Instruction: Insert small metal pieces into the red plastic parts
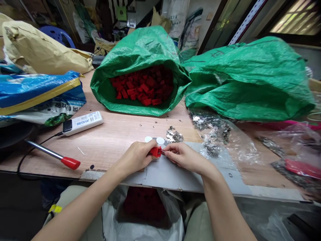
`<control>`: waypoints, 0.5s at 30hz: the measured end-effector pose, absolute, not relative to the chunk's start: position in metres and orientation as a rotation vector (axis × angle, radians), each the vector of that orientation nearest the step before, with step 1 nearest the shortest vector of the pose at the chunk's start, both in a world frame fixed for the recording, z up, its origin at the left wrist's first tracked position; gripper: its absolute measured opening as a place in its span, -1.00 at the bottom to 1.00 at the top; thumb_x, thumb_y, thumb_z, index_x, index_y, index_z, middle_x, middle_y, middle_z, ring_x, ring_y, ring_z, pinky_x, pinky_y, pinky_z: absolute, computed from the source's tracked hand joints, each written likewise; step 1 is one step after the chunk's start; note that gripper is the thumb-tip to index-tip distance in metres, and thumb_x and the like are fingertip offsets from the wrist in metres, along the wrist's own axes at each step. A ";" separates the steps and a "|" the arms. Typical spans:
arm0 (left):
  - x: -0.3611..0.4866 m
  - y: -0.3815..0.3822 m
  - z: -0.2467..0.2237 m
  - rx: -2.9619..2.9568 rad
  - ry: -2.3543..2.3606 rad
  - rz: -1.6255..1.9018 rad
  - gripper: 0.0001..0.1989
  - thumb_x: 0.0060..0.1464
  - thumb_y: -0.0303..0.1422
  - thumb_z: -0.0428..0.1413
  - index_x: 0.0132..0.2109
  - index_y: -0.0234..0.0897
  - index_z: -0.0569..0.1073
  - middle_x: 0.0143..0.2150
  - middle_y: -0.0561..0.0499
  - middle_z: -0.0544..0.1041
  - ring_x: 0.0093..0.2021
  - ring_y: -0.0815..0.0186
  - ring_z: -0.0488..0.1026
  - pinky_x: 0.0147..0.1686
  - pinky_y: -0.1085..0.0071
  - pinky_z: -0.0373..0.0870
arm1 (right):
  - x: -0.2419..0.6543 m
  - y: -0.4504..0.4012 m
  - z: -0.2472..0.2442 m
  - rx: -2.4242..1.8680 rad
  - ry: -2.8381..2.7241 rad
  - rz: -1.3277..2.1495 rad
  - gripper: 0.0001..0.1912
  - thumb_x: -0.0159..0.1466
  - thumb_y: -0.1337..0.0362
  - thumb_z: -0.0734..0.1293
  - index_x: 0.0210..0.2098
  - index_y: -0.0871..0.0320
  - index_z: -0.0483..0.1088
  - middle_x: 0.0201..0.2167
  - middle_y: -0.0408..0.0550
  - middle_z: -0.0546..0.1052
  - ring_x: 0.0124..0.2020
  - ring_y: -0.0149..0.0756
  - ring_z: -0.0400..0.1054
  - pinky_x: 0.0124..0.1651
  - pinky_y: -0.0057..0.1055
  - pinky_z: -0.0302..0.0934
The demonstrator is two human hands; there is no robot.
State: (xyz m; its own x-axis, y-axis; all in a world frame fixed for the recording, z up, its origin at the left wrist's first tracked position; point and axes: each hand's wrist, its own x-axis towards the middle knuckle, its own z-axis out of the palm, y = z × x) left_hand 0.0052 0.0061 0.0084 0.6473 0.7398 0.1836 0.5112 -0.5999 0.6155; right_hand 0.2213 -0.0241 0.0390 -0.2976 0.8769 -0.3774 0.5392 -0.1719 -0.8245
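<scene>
Between my hands, over the grey board point(175, 174), is a small red plastic part point(155, 152). My left hand point(139, 155) is closed round its left side. My right hand point(182, 155) pinches a small thin metal piece point(163, 152) against the part's right end; its exact shape is too small to tell. Just behind my hands lie white discs point(160, 141) on a dark grey strip, and a small pile of shiny metal pieces point(174, 135). Farther back, a green sack point(140, 43) lies open towards me, with many red parts point(144, 85) inside.
A second green sack point(250, 77) and clear bags of metal pieces point(215, 134) lie at the right. At the left are a white device point(84, 123) with a cable, a red-handled lever point(70, 163) and a blue bag point(40, 97). An open bag of red parts point(145, 207) sits below the table edge.
</scene>
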 end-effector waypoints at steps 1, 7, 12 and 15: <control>0.005 0.006 0.008 2.333 0.970 0.592 -0.82 0.09 -0.46 0.18 -0.22 -0.20 0.32 -0.27 0.06 0.60 -0.39 0.28 0.50 -0.41 0.47 0.22 | 0.222 -0.025 0.038 -1.612 -1.761 1.468 -0.78 0.31 0.18 0.27 -0.26 0.20 0.46 -0.62 -0.23 0.30 -0.64 -0.51 0.05 -0.62 -0.53 -0.10; 0.005 0.005 0.008 2.254 0.977 0.627 -0.82 0.12 -0.41 0.21 -0.17 -0.20 0.34 -0.25 0.08 0.60 -0.35 0.31 0.51 -0.37 0.48 0.24 | 0.227 -0.026 0.034 -1.536 -1.686 1.604 -0.72 0.32 0.11 0.28 -0.22 0.21 0.46 -0.60 -0.25 0.27 -0.65 -0.54 0.02 -0.63 -0.54 -0.11; 0.004 0.005 0.008 2.244 0.963 0.621 -0.82 0.13 -0.40 0.21 -0.21 -0.20 0.33 -0.23 0.09 0.60 -0.38 0.34 0.49 -0.38 0.48 0.23 | 0.226 -0.024 0.034 -1.561 -1.677 1.595 -0.72 0.32 0.10 0.28 -0.25 0.21 0.45 -0.60 -0.24 0.29 -0.64 -0.54 0.04 -0.62 -0.55 -0.10; 0.004 0.006 0.008 2.225 0.972 0.607 -0.82 0.13 -0.39 0.21 -0.18 -0.19 0.34 -0.22 0.09 0.60 -0.35 0.32 0.51 -0.37 0.48 0.25 | 0.228 -0.022 0.035 -1.525 -1.639 1.676 -0.70 0.32 0.08 0.30 -0.25 0.22 0.44 -0.60 -0.25 0.27 -0.66 -0.56 0.01 -0.64 -0.55 -0.13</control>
